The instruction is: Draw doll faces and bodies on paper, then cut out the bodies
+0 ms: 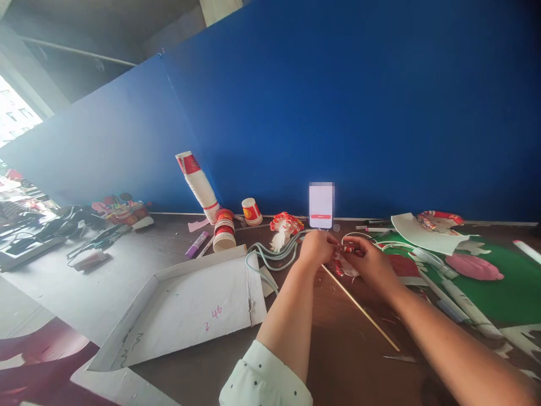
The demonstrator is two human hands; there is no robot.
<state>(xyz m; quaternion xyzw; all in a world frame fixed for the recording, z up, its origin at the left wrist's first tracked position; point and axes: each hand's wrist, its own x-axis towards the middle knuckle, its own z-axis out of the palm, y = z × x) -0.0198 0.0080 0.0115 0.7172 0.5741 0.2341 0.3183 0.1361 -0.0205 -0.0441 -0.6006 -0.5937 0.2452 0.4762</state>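
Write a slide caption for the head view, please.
Left hand and right hand pinch a red-and-white paper piece over a stick, near a tray.

The screen of the phone (pixel 321 204) is blurred out. The left hand (pixel 318 247) and right hand (pixel 369 260) pinch a red-and-white piece (pixel 347 248) and cover most of it, so its shape is unclear. The upper end of the stick (pixel 359 307) vanishes beneath them. The green sheet (pixel 515 293) runs off the right edge, and the clutter (pixel 25 225) at far left is too small to tell.
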